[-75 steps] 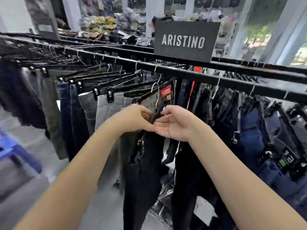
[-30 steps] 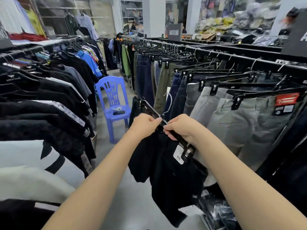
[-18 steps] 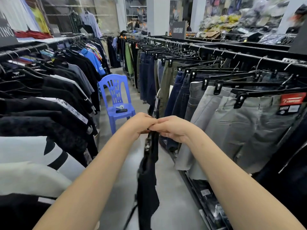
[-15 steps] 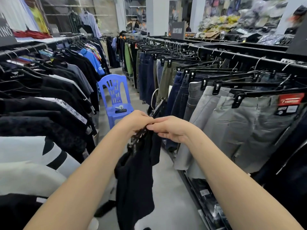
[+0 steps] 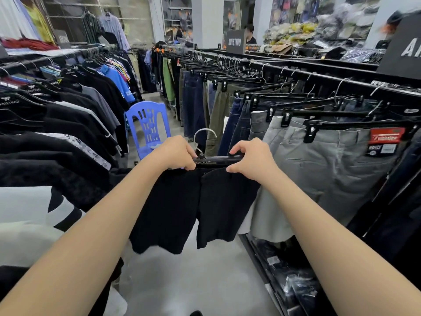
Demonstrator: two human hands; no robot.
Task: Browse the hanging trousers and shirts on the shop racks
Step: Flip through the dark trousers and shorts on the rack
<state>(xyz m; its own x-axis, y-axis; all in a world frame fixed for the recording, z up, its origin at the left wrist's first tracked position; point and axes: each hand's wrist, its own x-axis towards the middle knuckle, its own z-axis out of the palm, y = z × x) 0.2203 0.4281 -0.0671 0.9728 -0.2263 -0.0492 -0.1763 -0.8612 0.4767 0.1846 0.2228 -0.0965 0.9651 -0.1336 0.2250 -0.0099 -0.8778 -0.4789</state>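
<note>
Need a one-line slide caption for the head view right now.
Both hands, left and right, hold black shorts by their hanger in the aisle.

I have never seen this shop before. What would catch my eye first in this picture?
First, the black shorts at centre, held up on a clip hanger by the left hand and right hand. Then the blue plastic chair in the aisle behind, and the grey trousers on the right rack.

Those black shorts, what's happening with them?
A person is looking at clothes in a shop. Their left hand and right hand grip the two ends of a black hanger, holding the black shorts out flat in the aisle, off the rack. Grey trousers hang on the rack to the right, dark shirts to the left, and a blue chair stands ahead.
</note>
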